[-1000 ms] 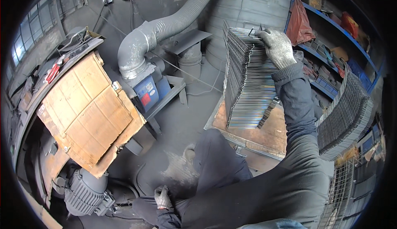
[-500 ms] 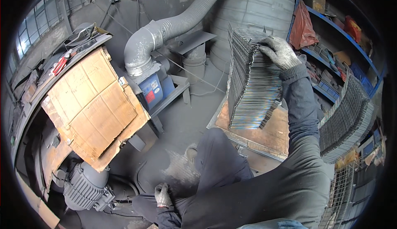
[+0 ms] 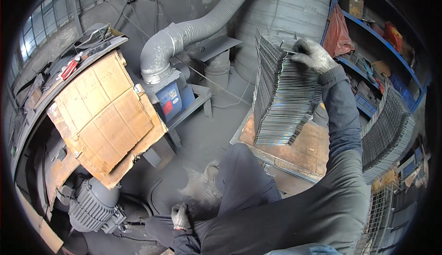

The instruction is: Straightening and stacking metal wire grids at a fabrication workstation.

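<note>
A tall stack of thin dark metal plates [image 3: 287,94] with wavy edges stands on a brown board on my right. My right hand [image 3: 316,56], in a grey-white knitted glove, is at the stack's upper right corner. Its fingers are curled over the edge of the top plate and appear to pinch it; the fingertips are partly hidden. Low in the view, my left hand [image 3: 180,217], gloved the same way, rests closed by my thigh, and nothing shows sticking out of it.
A second curved stack of plates [image 3: 389,133] stands at the far right, before blue shelving [image 3: 382,36]. Under the near stack lies the brown board [image 3: 299,151]. On the left are cardboard [image 3: 103,117] and a motor [image 3: 94,206]. A grey duct [image 3: 161,50] joins a blue machine [image 3: 172,99].
My right hand and forearm have shifted slightly right along the stack's top edge, and the fingers look more curled. The left hand stays by my thigh.
</note>
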Demonstrator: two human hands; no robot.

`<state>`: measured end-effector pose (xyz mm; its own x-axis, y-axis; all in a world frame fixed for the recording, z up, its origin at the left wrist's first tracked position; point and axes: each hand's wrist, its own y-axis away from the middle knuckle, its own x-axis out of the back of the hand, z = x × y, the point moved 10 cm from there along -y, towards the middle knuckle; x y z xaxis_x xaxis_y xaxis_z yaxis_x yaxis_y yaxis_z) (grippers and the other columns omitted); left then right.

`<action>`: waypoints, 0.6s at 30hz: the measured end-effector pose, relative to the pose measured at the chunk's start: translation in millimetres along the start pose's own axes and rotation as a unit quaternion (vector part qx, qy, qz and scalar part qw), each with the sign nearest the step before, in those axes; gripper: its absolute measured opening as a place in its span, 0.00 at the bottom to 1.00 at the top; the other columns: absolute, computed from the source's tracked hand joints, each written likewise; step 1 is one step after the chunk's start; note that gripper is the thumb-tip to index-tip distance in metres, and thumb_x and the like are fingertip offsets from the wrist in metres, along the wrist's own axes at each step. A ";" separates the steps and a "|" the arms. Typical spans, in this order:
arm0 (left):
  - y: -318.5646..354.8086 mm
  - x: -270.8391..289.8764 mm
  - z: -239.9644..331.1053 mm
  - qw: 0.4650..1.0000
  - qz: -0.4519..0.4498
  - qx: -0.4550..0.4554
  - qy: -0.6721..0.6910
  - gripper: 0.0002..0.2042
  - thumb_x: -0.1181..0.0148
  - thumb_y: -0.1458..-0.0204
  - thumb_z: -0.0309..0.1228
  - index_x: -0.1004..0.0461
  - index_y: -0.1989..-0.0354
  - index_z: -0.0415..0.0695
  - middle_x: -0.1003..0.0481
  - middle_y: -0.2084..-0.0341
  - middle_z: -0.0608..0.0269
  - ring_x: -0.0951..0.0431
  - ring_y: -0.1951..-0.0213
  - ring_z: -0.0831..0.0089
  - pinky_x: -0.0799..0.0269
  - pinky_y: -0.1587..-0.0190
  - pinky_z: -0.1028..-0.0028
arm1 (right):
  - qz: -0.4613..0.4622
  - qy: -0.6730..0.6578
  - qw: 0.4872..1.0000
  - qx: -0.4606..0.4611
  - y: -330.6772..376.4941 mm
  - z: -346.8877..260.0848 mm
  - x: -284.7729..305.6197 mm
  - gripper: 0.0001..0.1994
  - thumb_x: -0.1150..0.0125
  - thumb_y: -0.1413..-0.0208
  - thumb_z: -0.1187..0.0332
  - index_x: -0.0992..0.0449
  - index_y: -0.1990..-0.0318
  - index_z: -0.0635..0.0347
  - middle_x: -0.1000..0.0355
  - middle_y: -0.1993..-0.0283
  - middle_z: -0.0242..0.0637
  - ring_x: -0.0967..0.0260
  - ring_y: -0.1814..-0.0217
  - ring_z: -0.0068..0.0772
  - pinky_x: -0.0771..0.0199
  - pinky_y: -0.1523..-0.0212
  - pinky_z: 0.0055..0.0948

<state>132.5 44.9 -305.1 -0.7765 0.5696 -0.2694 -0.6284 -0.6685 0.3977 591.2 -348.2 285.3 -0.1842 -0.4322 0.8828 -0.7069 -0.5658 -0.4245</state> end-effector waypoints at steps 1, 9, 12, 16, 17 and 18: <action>-0.7 7.4 -1.9 1.000 0.008 0.011 0.008 0.06 0.33 0.42 0.31 0.26 0.65 0.46 0.21 0.71 0.64 0.23 0.72 0.71 0.23 0.67 0.68 | 0.000 -0.006 1.000 0.002 -5.0 -0.9 1.3 0.21 0.31 0.42 0.59 0.24 0.47 0.63 0.24 0.50 0.51 0.25 0.43 0.50 0.25 0.41 0.42; -18.7 16.0 -25.3 0.999 0.017 -0.010 0.042 0.07 0.35 0.41 0.25 0.28 0.68 0.44 0.25 0.75 0.67 0.25 0.74 0.74 0.27 0.70 0.72 | 0.446 -0.005 0.895 0.007 12.8 52.4 122.6 0.12 0.40 0.35 0.71 0.25 0.47 0.64 0.20 0.50 0.47 0.20 0.46 0.45 0.21 0.43 0.38; -3.4 11.1 -3.6 0.999 0.031 0.005 0.024 0.06 0.36 0.40 0.26 0.27 0.68 0.44 0.24 0.75 0.66 0.26 0.75 0.74 0.27 0.71 0.73 | 0.546 -0.251 0.798 -0.045 37.4 63.0 131.4 0.11 0.40 0.35 0.73 0.24 0.48 0.67 0.20 0.52 0.44 0.20 0.50 0.39 0.20 0.45 0.34; -8.0 10.8 -14.7 0.999 0.011 0.027 0.017 0.09 0.32 0.41 0.33 0.27 0.68 0.47 0.23 0.73 0.66 0.25 0.71 0.73 0.28 0.66 0.72 | 0.418 -0.551 0.721 -0.030 19.1 142.9 104.1 0.12 0.41 0.34 0.75 0.26 0.48 0.74 0.21 0.52 0.48 0.20 0.50 0.42 0.17 0.46 0.35; -8.2 9.0 -12.1 1.000 0.004 0.014 -0.001 0.09 0.32 0.41 0.34 0.27 0.67 0.47 0.23 0.73 0.66 0.25 0.71 0.73 0.27 0.67 0.72 | 0.403 -0.550 0.731 -0.025 17.5 144.9 100.9 0.12 0.43 0.34 0.76 0.27 0.48 0.77 0.22 0.50 0.51 0.20 0.49 0.44 0.16 0.44 0.36; -8.8 7.5 -9.7 1.000 -0.003 0.000 -0.019 0.09 0.32 0.41 0.34 0.28 0.67 0.47 0.23 0.73 0.66 0.25 0.72 0.73 0.27 0.68 0.72 | 0.388 -0.549 0.740 -0.020 16.8 146.7 97.7 0.12 0.45 0.33 0.77 0.28 0.47 0.79 0.23 0.49 0.54 0.20 0.48 0.47 0.16 0.41 0.37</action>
<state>131.8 50.4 -319.1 -0.7703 0.5913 -0.2387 -0.6333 -0.6654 0.3953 661.5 -502.9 335.0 0.1043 -0.9388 -0.3283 -0.7033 0.1638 -0.6917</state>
